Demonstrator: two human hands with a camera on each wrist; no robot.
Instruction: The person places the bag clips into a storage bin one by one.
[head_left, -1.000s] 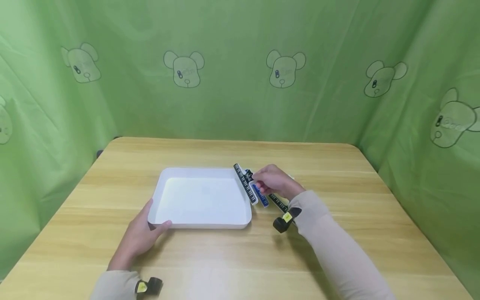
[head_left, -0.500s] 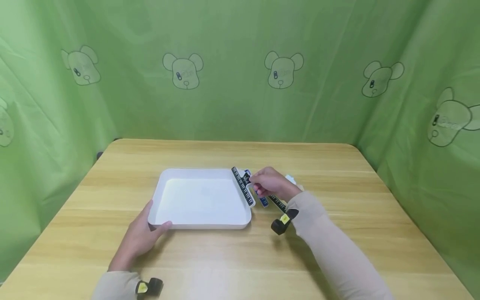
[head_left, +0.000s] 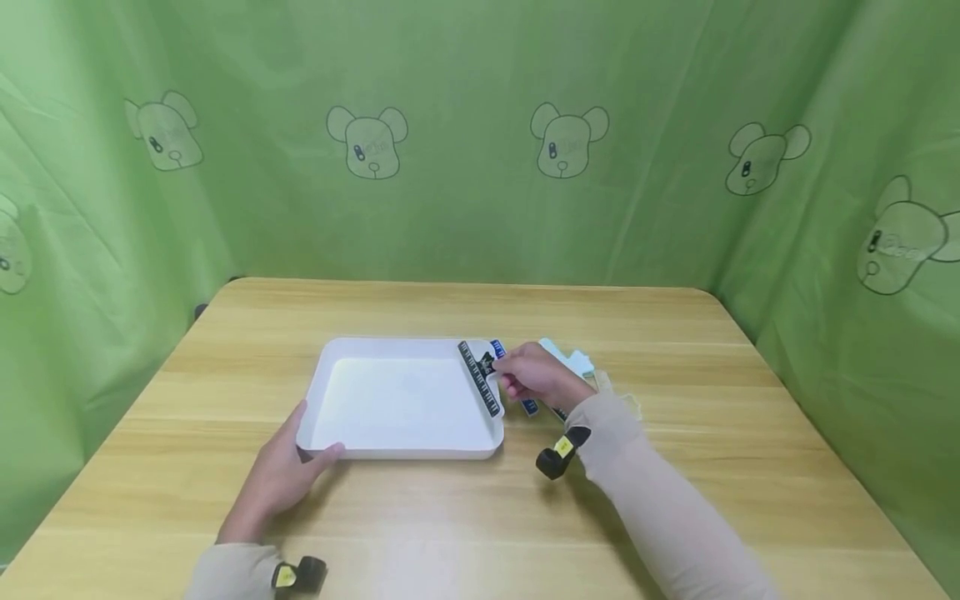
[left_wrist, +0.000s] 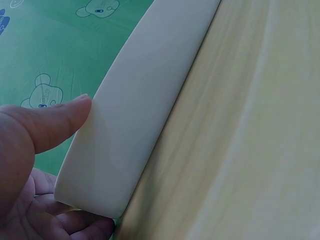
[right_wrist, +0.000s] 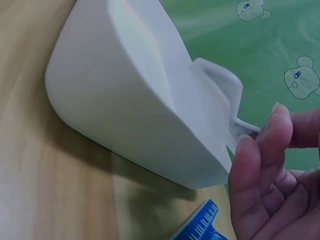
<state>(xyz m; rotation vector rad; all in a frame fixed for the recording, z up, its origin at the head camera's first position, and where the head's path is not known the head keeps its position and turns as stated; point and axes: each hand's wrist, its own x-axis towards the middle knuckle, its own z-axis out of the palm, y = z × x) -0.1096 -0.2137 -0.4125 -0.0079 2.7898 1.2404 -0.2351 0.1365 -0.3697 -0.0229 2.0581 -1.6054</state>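
Piano-key clip [head_left: 477, 377] pinched over the right side of the white tray [head_left: 397, 404] — not yet set down.
The right grip [head_left: 534, 372] has thumb and finger together on the clip's handle, the key-printed edge lying to the left of it. The left grip [head_left: 283, 467] is clamped on the tray's near-left corner. Judged from the layout, loading is at an early stage: the tray floor shows no clip, one is in hand, and others lie on the worktop [head_left: 465, 533] — a blue clip [head_left: 530, 407] partly behind the right grip, a light-blue clip [head_left: 579, 363] just beyond it. Rim contact of the held clip cannot be confirmed. Hand and right sleeve [head_left: 645, 475] cover part of the group, leaving its count uncertain; a pale piece [head_left: 604, 383] near the cuff is hard to identify.
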